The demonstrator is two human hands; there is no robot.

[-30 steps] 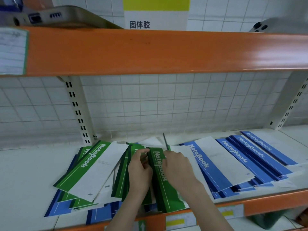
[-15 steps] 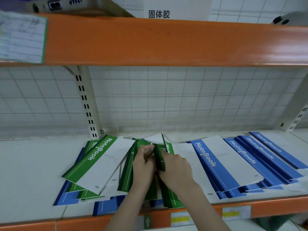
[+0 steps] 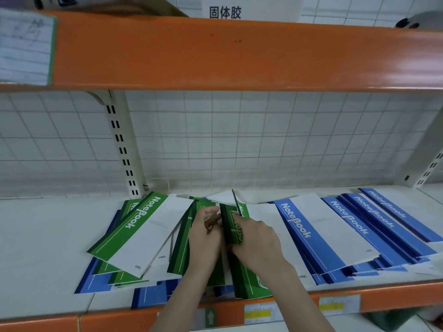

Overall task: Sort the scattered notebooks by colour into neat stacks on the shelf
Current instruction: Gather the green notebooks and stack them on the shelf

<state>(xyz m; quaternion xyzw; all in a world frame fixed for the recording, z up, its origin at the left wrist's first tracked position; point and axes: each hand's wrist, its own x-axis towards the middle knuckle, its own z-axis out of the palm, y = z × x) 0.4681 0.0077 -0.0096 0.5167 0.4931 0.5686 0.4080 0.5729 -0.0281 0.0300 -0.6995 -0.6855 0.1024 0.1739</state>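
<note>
Green and blue notebooks lie scattered on the white shelf [image 3: 43,236]. In the middle, my right hand [image 3: 256,243] grips a bundle of green notebooks [image 3: 230,226] tipped up on edge. My left hand [image 3: 206,233] holds the same bundle from its left side, fingers curled against the covers. A green notebook [image 3: 143,231] with a white cover panel lies face up to the left, on more green and blue ones. A fanned row of blue notebooks [image 3: 345,231] covers the right part of the shelf.
An orange upper shelf beam [image 3: 239,56] hangs close overhead. White slotted uprights [image 3: 122,149] stand at the tiled back wall. The orange front lip [image 3: 383,300] carries price labels. Some blue notebooks [image 3: 153,295] poke over the front edge.
The green bundle that lay nearly flat under my hands has been tipped up on edge. Both hands have closed in on it. The camera has shifted slightly.
</note>
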